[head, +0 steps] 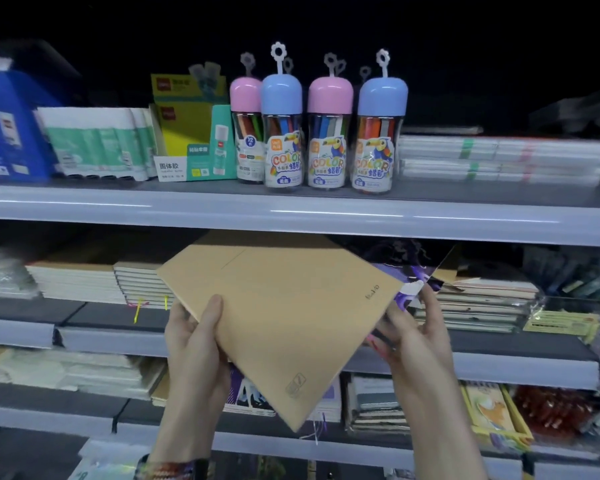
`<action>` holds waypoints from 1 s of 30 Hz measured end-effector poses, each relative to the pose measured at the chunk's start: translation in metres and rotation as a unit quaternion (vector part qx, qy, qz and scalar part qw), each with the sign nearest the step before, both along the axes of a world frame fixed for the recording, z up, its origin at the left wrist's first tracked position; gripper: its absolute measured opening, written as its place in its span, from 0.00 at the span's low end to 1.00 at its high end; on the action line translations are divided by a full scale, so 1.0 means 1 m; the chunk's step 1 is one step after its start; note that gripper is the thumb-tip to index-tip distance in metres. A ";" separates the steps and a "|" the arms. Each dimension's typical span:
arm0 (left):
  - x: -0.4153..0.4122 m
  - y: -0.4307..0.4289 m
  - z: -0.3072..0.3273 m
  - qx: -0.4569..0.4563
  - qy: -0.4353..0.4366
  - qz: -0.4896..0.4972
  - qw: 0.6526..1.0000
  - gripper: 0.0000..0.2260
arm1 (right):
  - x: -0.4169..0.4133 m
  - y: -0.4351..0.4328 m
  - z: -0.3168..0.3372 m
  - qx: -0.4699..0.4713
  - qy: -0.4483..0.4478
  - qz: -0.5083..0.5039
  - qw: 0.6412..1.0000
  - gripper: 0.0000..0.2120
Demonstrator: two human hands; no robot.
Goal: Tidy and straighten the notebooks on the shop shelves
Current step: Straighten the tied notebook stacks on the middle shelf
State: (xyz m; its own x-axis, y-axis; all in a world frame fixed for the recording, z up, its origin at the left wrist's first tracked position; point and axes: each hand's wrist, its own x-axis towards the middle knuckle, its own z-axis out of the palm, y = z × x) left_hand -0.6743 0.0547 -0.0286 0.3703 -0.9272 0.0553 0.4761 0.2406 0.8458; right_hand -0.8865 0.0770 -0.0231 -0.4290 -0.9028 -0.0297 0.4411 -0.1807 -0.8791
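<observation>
**shelfwatcher:** Woven bracelet [167, 471] on the left wrist sits closest to the lens. Above it the left hand [191, 344] reaches up, thumb laid flat on the brown notebook [284, 317], fingers tucked under its left edge

**papernerd:** so it's gripped, not just resting? what's the notebook like

**shelfwatcher:** yep, pinched between thumb and fingers. Plain kraft cover, turned like a diamond with one corner pointing down, held in the air in front of the middle shelf [25, 332]. A purple notebook [411, 289] peeks out underneath on the right

**papernerd:** and the right hand [420, 337]?

**shelfwatcher:** fingers curled round the purple one's edge, thumb partly hidden under the brown cover
</observation>
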 end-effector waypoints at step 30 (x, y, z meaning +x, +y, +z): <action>0.061 0.010 -0.015 0.025 -0.078 -0.058 0.995 0.14 | 0.029 0.015 -0.009 0.117 0.049 0.251 0.960 0.24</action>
